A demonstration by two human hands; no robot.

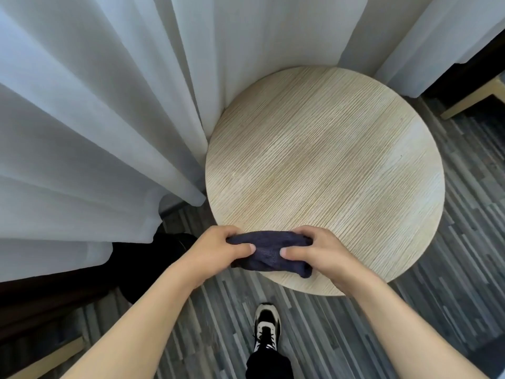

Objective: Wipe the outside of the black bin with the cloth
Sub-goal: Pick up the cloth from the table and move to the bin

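Both hands pinch the dark cloth point(269, 253) at the near rim of the round table point(328, 165): left hand point(218, 248) and right hand point(319, 255) each closed on an end. No wiping begun; a black shape point(153, 258) low left under the curtain point(82, 132) may be the bin, hard to tell. Striped floor point(314, 337) open near the feet; the curtain crowds the left.

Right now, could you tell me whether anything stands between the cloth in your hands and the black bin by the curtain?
Nothing visible does. Both hands, left and right, hold the dark cloth over the table's near edge; the bin sits below-left, partly under the curtain.
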